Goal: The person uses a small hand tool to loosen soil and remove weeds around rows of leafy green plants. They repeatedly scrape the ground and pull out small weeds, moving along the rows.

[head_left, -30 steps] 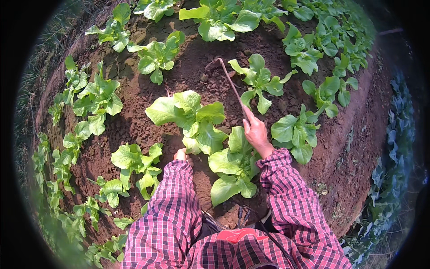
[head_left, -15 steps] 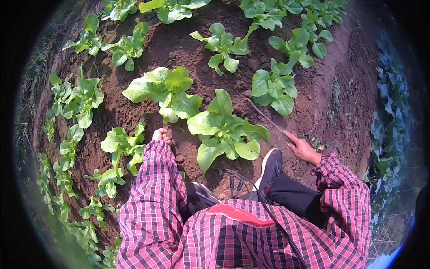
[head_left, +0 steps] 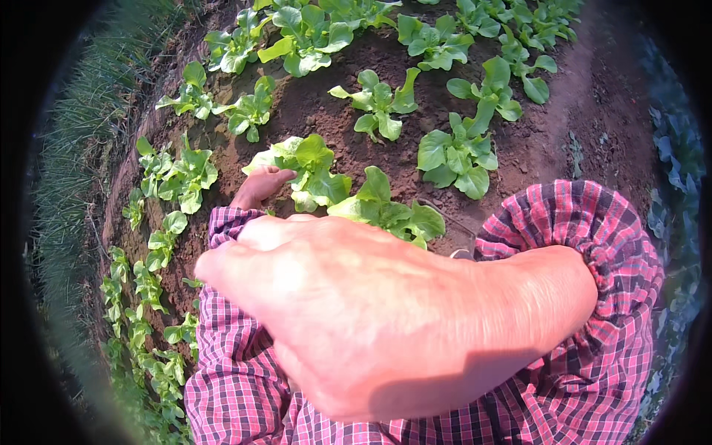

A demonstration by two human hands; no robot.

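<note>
My left hand [head_left: 261,185] is beside a light green lettuce plant [head_left: 320,174], at its left side. Its visible thumb or finger stretches toward the leaves, and the other fingers are partly hidden. Very close and large, the back of my right hand [head_left: 400,311] covers the middle of the view, pointing left; its fingers are bent out of sight. Behind it, a second large lettuce [head_left: 382,204] shows only its upper leaves. A thin dark stick-like rod [head_left: 451,217] lies on the soil right of that plant, its lower end hidden by my right sleeve.
Rows of smaller lettuces [head_left: 452,152] stand in the brown soil [head_left: 297,107] ahead and to the left. Tall grass [head_left: 89,141] borders the bed at far left. Blue-green leafy plants [head_left: 678,167] grow along the right edge. A bit of shoe [head_left: 461,254] shows behind my right wrist.
My right hand has let go of the rod and come up close to the camera, moving left. My left hand has moved up from the soil to the lettuce. The view has shifted slightly.
</note>
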